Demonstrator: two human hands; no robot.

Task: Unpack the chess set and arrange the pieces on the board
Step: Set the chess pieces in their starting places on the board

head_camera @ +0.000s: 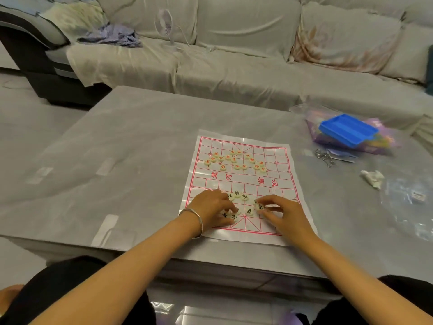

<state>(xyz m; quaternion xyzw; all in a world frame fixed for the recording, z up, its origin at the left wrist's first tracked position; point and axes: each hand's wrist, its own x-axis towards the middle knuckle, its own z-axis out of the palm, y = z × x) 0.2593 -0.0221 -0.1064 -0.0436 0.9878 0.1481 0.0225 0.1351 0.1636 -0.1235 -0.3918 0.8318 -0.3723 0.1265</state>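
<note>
A thin white board sheet with a red grid (276, 179) lies flat on the grey table. Several cream discs with red characters (234, 160) lie scattered on its far half. Several cream discs with black characters (244, 197) sit in a loose cluster on the near half. My left hand (212, 206), a silver bracelet on its wrist, lies over the cluster's left side, its fingertips pinching a black-marked disc (233, 216). My right hand (282, 213) pinches another black-marked disc (259, 206) at the cluster's right side. Some discs are hidden under my fingers.
A blue plastic tray (348, 130) rests on a clear bag of coloured items at the far right. A metal chain (325, 158), crumpled tissue (372, 179) and a clear plastic bag (412, 202) lie right of the board. A covered sofa (234, 55) stands behind the table.
</note>
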